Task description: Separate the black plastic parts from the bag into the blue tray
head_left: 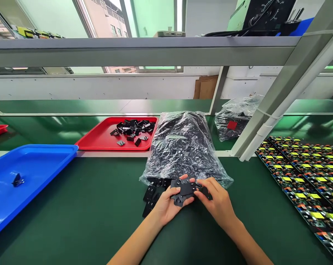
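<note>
My left hand [166, 206] and my right hand [217, 200] meet at the mouth of a clear plastic bag [184, 147] stuffed with black plastic parts. Both hands are closed on a small cluster of black plastic parts [185, 189] held between the fingertips just above the green mat. A few loose black parts [149, 200] lie on the mat to the left of my left hand, spilling from the bag's open end.
A blue tray [31, 173] with one small black piece sits at the left. A red tray [100, 138] behind holds several black parts. A second plastic bag [235, 116] lies at the back right. Rows of circuit boards [307, 173] fill the right. A white frame post [279, 106] slants overhead.
</note>
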Available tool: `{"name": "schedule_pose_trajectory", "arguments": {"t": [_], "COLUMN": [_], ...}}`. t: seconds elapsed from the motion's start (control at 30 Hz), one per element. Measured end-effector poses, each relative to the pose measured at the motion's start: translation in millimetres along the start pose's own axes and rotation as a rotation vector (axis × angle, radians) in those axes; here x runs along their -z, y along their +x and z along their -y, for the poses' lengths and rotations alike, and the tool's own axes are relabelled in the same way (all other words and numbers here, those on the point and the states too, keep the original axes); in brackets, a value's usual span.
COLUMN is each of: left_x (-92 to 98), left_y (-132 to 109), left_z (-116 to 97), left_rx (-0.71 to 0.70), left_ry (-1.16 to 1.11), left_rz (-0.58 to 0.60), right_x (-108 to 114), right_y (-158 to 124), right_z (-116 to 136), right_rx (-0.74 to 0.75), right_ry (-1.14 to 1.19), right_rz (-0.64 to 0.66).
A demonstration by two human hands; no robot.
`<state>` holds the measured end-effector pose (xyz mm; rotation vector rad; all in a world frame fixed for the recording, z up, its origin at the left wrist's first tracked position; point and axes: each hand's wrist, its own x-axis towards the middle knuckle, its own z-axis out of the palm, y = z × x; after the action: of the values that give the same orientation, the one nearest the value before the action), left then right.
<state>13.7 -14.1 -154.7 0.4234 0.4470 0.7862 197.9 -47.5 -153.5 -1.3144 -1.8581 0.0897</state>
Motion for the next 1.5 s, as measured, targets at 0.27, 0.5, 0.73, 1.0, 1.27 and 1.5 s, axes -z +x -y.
{"name": "schedule_pose_trajectory", "arguments": {"t": [0.27, 0.5, 0.73, 1.0, 1.27, 1.5], "left_x": [-0.9, -1.3, 3.3, -2.8, -0.1, -0.3], "left_y": [-4.5, -5.9, -5.3, -5.4, -4.3, -3.7], "left_z": [-22.9, -27.4, -21.5, -21.2, -17.8, -12.9], "left_rx": [-0.149, -0.223, -0.188, -0.132, -0.147, -0.111], "left_ry": [-0.015, -0.019, -0.043, -0.077, -0.069, -0.087], "left_rz": [-0.046, -0.032, -0.02, 0.002, 0.033, -0.011], "right_x": [36.2, 22.1, 16.3, 15.9, 14.4, 9.9], "right_y": [2.1, -6.9, -6.0, -1.7, 2.6, -4.4], "right_z": [-37.2, -36.5, -34.2, -33.1, -24.1, -4.9], "right_rx": [-0.185, -0.213, -0.214, -0.171, 0.009, 0.201], "right_ry": [-0.083, -0.107, -0.083, -0.03, -0.021, 0.094], "right_rz": [0.44, 0.555, 0.563, 0.512, 0.271, -0.077]}}
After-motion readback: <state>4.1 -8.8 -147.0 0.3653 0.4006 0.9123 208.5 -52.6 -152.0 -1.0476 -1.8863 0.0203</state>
